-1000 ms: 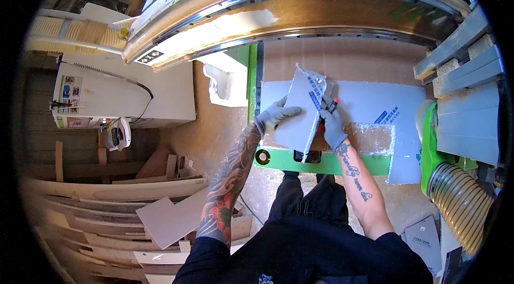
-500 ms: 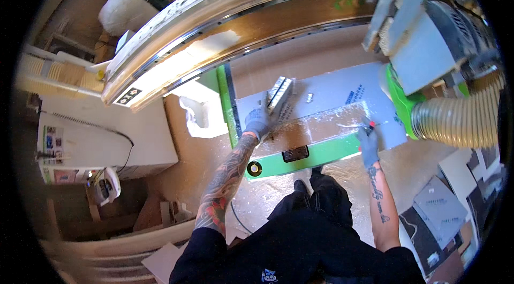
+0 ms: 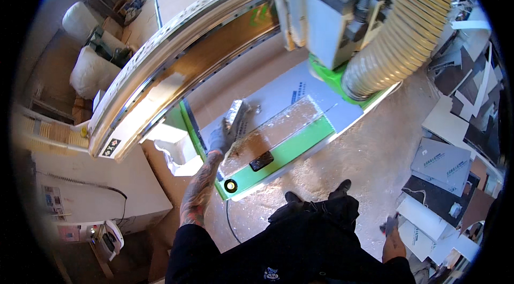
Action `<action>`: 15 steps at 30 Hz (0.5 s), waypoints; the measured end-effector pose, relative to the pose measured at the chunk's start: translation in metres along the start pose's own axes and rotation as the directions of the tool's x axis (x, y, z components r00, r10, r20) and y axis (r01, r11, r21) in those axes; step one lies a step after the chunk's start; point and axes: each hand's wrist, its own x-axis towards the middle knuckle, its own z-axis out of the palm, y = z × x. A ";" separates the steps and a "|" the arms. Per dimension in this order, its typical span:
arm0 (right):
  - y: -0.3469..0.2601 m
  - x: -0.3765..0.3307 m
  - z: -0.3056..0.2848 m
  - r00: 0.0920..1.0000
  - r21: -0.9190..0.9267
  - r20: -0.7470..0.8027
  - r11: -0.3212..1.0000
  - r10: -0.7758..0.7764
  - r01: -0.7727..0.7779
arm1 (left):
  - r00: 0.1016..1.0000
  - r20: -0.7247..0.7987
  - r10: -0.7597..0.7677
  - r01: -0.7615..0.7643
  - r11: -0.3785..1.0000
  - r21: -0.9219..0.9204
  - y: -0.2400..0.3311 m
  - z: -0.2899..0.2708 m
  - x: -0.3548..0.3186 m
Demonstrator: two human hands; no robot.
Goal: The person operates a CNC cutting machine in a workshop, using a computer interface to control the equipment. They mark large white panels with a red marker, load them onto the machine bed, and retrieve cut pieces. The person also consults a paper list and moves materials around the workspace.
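Observation:
My left hand (image 3: 219,139), in a grey glove, reaches onto the machine bed and grips a silvery ribbed block (image 3: 234,114); its exact kind is unclear. Beneath the block lies a blue-grey film-covered sheet (image 3: 273,96) with white chips along its cut edge. A dark phone-like rectangle (image 3: 261,161) and a round black-and-yellow disc (image 3: 231,185) rest on the green bed strip (image 3: 297,142). Low at the right, my gloved right hand (image 3: 392,226) hangs beside the scrap pile, closed around something dark with a red spot, mostly hidden.
A long gantry beam (image 3: 187,64) crosses the bed. Its machine head (image 3: 326,27) and a thick ribbed hose (image 3: 399,37) stand at the upper right. Sheet offcuts (image 3: 441,163) litter the right side. A white cabinet (image 3: 101,177) is at the left, and a cable (image 3: 229,219) crosses the dusty floor.
My right hand has left the sheet's cut edge and swung right and back toward the offcuts. My left hand stays on the silvery block. The view has turned to the right.

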 end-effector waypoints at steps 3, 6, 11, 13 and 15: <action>0.064 0.016 -0.054 0.981 -0.021 -0.029 0.981 0.193 -0.194 | 0.997 0.012 -0.078 0.077 0.995 0.065 0.055 -0.025 -0.012; 0.071 0.052 -0.072 0.962 -0.001 0.027 0.963 0.271 -0.271 | 0.973 -0.034 -0.230 0.232 0.962 0.147 0.086 -0.032 -0.046; 0.038 0.142 -0.124 0.952 0.089 0.073 0.949 0.297 -0.302 | 0.922 -0.185 -0.341 0.341 0.939 -0.032 0.165 0.013 -0.092; 0.008 0.183 -0.130 0.950 0.156 0.177 0.945 0.259 -0.287 | 0.901 -0.172 -0.398 0.352 0.903 -0.245 0.146 0.026 -0.119; -0.037 0.243 -0.155 0.897 0.360 0.440 0.907 0.042 -0.219 | 0.869 -0.151 -0.471 0.322 0.772 -0.548 0.200 0.054 -0.125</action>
